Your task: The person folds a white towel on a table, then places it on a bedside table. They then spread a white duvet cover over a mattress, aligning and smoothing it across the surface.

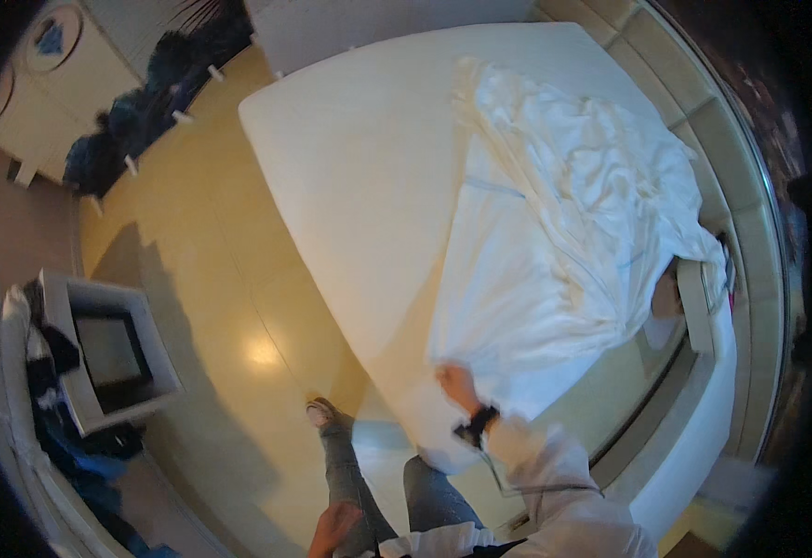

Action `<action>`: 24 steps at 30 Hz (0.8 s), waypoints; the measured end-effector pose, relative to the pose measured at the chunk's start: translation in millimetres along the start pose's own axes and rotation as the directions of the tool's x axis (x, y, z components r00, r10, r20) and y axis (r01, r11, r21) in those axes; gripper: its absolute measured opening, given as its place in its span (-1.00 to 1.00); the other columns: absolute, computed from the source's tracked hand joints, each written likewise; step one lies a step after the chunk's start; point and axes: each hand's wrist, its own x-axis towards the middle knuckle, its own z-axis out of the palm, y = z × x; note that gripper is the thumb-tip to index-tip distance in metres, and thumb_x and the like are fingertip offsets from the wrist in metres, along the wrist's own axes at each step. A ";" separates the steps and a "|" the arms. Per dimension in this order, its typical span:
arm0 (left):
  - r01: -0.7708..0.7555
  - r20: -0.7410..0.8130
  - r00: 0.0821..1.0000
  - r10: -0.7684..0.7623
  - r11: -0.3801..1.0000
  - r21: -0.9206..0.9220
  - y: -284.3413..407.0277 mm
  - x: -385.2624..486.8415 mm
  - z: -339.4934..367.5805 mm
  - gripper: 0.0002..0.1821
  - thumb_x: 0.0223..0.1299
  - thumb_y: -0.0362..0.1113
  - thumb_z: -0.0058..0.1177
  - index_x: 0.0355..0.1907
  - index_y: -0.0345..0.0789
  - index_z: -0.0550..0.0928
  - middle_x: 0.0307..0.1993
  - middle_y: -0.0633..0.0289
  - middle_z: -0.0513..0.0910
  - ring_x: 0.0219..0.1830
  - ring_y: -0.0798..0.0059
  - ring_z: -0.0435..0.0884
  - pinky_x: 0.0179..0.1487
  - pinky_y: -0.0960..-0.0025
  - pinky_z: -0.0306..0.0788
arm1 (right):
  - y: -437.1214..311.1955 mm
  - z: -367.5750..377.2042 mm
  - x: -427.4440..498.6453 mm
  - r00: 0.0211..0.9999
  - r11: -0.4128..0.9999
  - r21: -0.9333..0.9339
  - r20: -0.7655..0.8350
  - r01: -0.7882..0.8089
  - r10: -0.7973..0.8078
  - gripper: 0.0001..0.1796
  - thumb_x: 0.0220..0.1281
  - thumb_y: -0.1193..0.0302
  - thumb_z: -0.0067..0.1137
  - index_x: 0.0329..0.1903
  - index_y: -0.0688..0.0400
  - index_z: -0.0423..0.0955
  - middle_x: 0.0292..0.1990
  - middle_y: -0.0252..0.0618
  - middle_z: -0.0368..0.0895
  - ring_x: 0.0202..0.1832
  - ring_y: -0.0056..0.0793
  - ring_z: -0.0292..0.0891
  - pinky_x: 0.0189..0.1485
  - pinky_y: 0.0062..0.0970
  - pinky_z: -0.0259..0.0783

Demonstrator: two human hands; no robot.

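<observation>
A mattress [350,174] under a white fitted cover lies before me. On its right half a crumpled white sheet [510,279] is spread, bunched up towards the headboard and flatter near me. My right hand [456,385] is at the sheet's near corner, its fingers closed around an edge of the fabric as far as the blur lets me see; a black strap with a cable is on that wrist. Down at the bottom, my left hand [336,522] hangs beside my thigh, seemingly holding nothing, its fingers partly curled and blurred.
A padded headboard [706,139] curves along the right. A white bedside unit [695,307] with cloth over it stands by the bed. At the left are a white box-shaped stand [162,349] and a sofa [12,390] with dark clothes. Dark items line the floor's far edge.
</observation>
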 end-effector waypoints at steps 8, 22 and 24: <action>-0.255 0.245 0.953 0.176 0.906 0.338 167.6 69.9 -99.7 -0.70 0.31 -0.24 -0.02 0.00 -0.37 0.49 -0.27 0.18 0.63 -0.22 0.49 0.58 -0.10 0.43 0.42 | -160.6 -11.6 -184.8 0.763 0.675 0.654 -0.225 -0.343 0.606 -0.77 0.22 0.49 -0.13 -0.42 0.34 0.50 -0.57 -0.24 0.53 -0.51 -0.49 0.47 -0.41 -0.48 0.41; 0.118 0.618 0.707 -0.343 0.920 0.375 300.0 238.2 105.1 -0.51 0.28 -0.05 0.03 0.16 -0.24 0.36 -0.09 0.22 0.58 -0.02 0.42 0.54 0.02 0.37 0.38 | -229.5 -61.4 -134.4 0.533 0.201 0.949 -0.305 0.245 0.790 -0.79 0.22 0.46 -0.16 -0.44 0.27 0.44 -0.48 -0.26 0.43 -0.47 -0.48 0.35 -0.36 -0.52 0.29; 0.170 0.631 0.712 -0.308 0.948 0.270 307.9 264.0 131.6 -0.56 0.26 -0.08 0.05 0.10 -0.24 0.38 -0.09 0.20 0.57 -0.08 0.40 0.57 -0.05 0.33 0.44 | -232.9 -73.7 -136.7 0.552 0.320 0.924 -0.382 0.211 0.741 -0.76 0.20 0.42 -0.13 -0.49 0.28 0.43 -0.48 -0.24 0.43 -0.46 -0.48 0.34 -0.34 -0.55 0.25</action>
